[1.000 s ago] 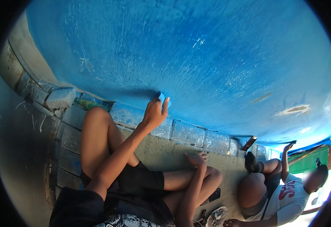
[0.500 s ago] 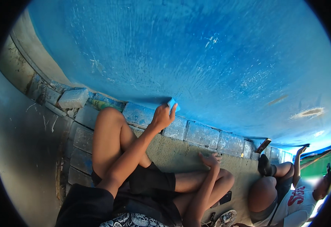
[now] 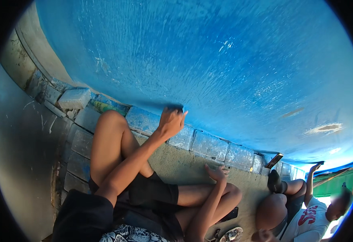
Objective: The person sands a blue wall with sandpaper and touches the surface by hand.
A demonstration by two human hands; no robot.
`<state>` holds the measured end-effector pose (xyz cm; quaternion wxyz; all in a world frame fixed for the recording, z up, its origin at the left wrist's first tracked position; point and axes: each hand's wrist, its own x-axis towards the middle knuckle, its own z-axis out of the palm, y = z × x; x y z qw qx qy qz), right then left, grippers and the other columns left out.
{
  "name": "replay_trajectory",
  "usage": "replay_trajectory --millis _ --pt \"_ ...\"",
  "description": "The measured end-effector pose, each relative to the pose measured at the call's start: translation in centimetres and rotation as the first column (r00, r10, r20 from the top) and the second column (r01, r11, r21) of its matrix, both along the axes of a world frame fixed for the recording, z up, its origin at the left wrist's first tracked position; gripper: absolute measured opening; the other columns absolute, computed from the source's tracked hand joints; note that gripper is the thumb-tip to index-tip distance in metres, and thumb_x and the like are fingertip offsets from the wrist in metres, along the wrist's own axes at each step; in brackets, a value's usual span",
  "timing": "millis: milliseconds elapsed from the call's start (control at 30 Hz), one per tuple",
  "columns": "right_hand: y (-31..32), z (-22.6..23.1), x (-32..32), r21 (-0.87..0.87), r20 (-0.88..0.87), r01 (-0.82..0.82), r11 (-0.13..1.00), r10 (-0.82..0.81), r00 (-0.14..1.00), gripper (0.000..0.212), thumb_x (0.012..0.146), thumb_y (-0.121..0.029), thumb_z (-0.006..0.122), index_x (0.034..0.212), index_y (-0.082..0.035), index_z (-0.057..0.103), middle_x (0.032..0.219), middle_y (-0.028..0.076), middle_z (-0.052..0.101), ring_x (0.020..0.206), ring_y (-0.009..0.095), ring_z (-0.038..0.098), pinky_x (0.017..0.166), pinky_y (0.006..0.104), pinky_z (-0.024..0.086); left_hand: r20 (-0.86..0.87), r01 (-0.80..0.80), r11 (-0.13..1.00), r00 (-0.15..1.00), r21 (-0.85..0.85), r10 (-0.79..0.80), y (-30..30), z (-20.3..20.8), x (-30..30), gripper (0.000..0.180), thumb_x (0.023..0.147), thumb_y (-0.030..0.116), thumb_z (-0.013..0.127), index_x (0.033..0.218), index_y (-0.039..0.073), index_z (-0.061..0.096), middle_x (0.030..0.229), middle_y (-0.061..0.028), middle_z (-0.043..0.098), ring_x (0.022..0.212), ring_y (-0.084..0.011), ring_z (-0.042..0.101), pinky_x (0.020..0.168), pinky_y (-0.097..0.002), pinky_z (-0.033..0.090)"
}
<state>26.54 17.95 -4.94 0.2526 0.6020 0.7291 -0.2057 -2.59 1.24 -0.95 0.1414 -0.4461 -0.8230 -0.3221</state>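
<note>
My left hand [image 3: 171,123] reaches to the foot of a blue wall [image 3: 208,52] with pale scuffs. Its fingers are closed round a small sanding block [image 3: 183,109], pressed against the wall just above a row of bricks. Only a dark edge and a sliver of blue on the block show past my fingers; the rest is hidden. My right hand [image 3: 217,173] hangs over my bent right leg, empty, with its fingers apart. It lies above the sandy ground, away from the wall.
At the right, another person [image 3: 311,218] sits with one hand on the wall, holding a dark pad. A dark rectangular object [image 3: 274,160] leans near that person's foot. A loose brick [image 3: 74,99] sits at left. A phone [image 3: 229,214] and sandals [image 3: 231,234] lie beside my leg.
The whole view has shifted slightly, so most things sit further left. My left hand has turned on the block, covering more of it. My right hand stays over my leg.
</note>
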Motion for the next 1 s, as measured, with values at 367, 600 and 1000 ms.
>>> replay_trajectory --millis 367,600,1000 --pt "0.3 0.4 -1.6 -0.025 0.016 0.001 1.0 0.0 1.0 0.141 0.063 -0.086 0.06 0.149 0.009 0.001 0.148 0.045 -0.002 0.138 0.061 0.004 0.112 0.0587 0.024 -0.121 0.03 0.987 0.993 0.156 -0.011 0.0 -0.2 0.3 0.032 0.1 0.021 0.045 0.083 0.001 0.064 0.069 -0.0152 0.062 0.062 -0.0265 0.06 0.058 -0.0392 0.048" --pt "-0.5 -1.2 -0.3 -0.037 -0.064 -0.042 0.998 0.039 0.997 0.141 0.063 -0.086 0.059 0.15 0.008 0.0 0.149 0.045 -0.004 0.139 0.059 0.004 0.112 0.0591 0.022 0.119 -0.208 0.923 0.977 0.324 0.178 -4.4 4.1 -2.5 0.032 0.1 0.019 0.046 0.079 0.0 0.059 0.063 -0.0202 0.057 0.056 -0.0381 0.056 0.053 -0.0437 0.047" --pt "-1.2 0.2 -0.6 -0.091 -0.053 -0.05 0.995 0.045 0.998 0.139 0.064 -0.087 0.056 0.15 0.005 -0.004 0.151 0.041 -0.004 0.141 0.057 -0.002 0.113 0.0607 0.019 0.293 -0.082 0.953 0.956 0.291 -0.007 -1.8 -0.4 -0.6 0.035 0.103 0.025 0.041 0.089 -0.003 0.058 0.068 -0.02 0.061 0.054 -0.0382 0.058 0.054 -0.0453 0.051"
